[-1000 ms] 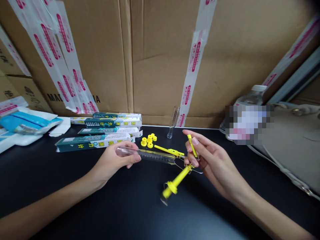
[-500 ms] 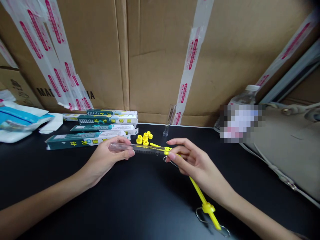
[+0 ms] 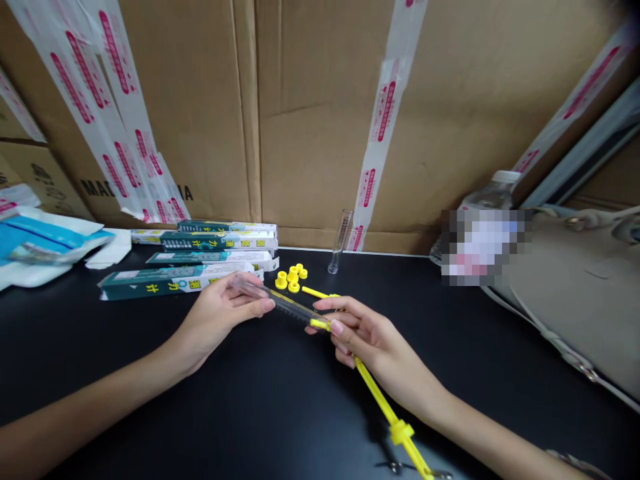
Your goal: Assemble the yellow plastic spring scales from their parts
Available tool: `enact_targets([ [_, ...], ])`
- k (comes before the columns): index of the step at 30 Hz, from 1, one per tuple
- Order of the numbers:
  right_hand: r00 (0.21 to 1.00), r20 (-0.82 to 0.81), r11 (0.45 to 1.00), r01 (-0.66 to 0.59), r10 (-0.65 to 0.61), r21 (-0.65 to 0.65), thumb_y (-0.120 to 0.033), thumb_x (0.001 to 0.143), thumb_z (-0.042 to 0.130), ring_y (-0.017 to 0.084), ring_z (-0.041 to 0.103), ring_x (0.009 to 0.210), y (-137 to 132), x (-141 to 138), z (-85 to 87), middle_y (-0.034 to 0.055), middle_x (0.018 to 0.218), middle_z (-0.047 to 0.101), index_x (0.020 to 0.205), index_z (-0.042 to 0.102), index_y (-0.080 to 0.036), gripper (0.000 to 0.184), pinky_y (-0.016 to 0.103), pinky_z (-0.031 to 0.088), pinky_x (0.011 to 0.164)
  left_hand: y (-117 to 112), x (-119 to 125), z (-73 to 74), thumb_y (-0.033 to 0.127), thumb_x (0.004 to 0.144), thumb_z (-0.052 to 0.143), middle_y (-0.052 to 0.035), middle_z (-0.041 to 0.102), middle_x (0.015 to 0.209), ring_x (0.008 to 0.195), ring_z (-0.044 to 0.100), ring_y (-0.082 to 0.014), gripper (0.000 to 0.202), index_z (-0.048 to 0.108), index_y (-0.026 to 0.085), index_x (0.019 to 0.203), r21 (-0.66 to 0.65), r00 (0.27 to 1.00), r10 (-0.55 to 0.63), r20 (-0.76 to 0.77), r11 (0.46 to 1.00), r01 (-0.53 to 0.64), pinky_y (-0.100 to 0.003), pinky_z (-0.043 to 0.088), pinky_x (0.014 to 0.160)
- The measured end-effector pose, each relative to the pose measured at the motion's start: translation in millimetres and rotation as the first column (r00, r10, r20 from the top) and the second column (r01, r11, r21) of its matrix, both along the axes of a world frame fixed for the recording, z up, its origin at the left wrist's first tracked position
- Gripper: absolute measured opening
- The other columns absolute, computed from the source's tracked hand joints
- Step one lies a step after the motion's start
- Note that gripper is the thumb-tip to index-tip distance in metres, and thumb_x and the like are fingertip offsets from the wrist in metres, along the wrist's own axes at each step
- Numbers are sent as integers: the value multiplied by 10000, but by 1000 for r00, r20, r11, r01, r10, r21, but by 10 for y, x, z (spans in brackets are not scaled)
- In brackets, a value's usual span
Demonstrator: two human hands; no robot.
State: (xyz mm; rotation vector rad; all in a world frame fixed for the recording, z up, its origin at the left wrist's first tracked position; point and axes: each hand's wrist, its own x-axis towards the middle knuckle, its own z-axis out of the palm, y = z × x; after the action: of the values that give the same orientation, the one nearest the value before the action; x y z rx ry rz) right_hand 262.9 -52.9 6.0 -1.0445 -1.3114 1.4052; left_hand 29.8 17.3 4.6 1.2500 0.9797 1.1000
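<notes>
My left hand (image 3: 227, 310) is closed round the far end of a clear plastic tube (image 3: 287, 303) with dark scale marks. The tube slants down to the right. At its lower end my right hand (image 3: 367, 333) pinches a yellow plastic rod (image 3: 375, 393), whose tip shows at the tube's mouth; I cannot tell how deep it sits. The rod runs out below my right palm to a yellow collar (image 3: 401, 432) and wire hooks at its bottom end. Another yellow rod (image 3: 317, 292) lies on the table behind my right fingers, partly hidden.
Several yellow caps (image 3: 281, 280) lie beyond the tube. A second clear tube (image 3: 341, 241) stands upright near the cardboard (image 3: 310, 167). Printed narrow boxes (image 3: 165, 281) lie at left, beside a blue-and-white plastic bag (image 3: 50, 240). A bottle (image 3: 487, 193) and a beige bag (image 3: 575, 287) are at right.
The tube has tilted, its right end dropping toward me. My right hand has moved down and left with the yellow rod, whose tip now shows at the tube's mouth.
</notes>
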Motion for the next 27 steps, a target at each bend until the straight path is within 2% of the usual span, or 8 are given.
enact_targets([
  [7, 982, -172, 997, -77, 73, -19, -372, 881, 719, 105, 554, 643, 26, 17, -62, 5, 884, 636, 1217, 551, -218, 406, 277, 462, 656, -17, 2, 11, 246, 654, 910, 9, 705, 870, 892, 665, -151, 467, 625, 171, 1016, -13, 998, 38, 53, 999, -37, -296, 539, 839],
  [11, 971, -236, 996, -58, 40, -72, -320, 837, 777, 147, 688, 837, 24, 5, -79, 29, 1038, 620, 1244, 538, -235, 480, 313, 532, 808, -19, 6, 24, 219, 652, 909, 17, 704, 833, 881, 658, -138, 459, 624, 173, 1008, -14, 994, 24, 106, 1000, -23, -280, 537, 837],
  [15, 963, -271, 987, -51, 8, -155, -284, 780, 829, 203, 740, 943, 18, -6, -70, -7, 965, 599, 1225, 538, -228, 534, 361, 534, 940, -24, 9, 36, 209, 637, 913, 12, 702, 844, 901, 659, -144, 401, 660, 170, 946, 3, 996, 8, 90, 1000, -8, -272, 536, 855],
  [18, 960, -278, 982, -42, -10, -182, -271, 733, 864, 235, 752, 968, 16, -17, -58, -36, 918, 575, 1202, 527, -230, 579, 377, 531, 973, -36, 13, 58, 223, 633, 913, 1, 701, 853, 900, 672, -169, 386, 669, 174, 929, -9, 996, -20, 83, 1000, 21, -275, 551, 812],
  [21, 968, -248, 979, -33, -18, -200, -282, 703, 881, 239, 771, 898, 15, -25, -43, -55, 895, 563, 1188, 492, -231, 624, 382, 563, 931, -52, 23, 91, 240, 642, 908, -5, 700, 848, 888, 673, -177, 379, 670, 181, 931, -32, 996, -31, 85, 999, 34, -258, 558, 748],
  [24, 987, -159, 982, -8, -22, -187, -326, 700, 878, 211, 777, 740, 19, -23, -32, -69, 827, 591, 1177, 463, -227, 640, 331, 606, 756, -65, 33, 119, 240, 640, 909, -6, 704, 857, 876, 661, -166, 375, 674, 186, 928, -53, 996, 1, 92, 999, 4, -238, 558, 715],
  [27, 994, -101, 987, 27, -44, -160, -354, 666, 892, 183, 744, 594, 29, -28, -24, -79, 738, 625, 1163, 459, -220, 673, 281, 587, 597, -67, 39, 121, 243, 637, 909, -13, 710, 862, 873, 664, -170, 370, 678, 177, 919, -40, 997, 2, 79, 999, 2, -238, 559, 703],
])
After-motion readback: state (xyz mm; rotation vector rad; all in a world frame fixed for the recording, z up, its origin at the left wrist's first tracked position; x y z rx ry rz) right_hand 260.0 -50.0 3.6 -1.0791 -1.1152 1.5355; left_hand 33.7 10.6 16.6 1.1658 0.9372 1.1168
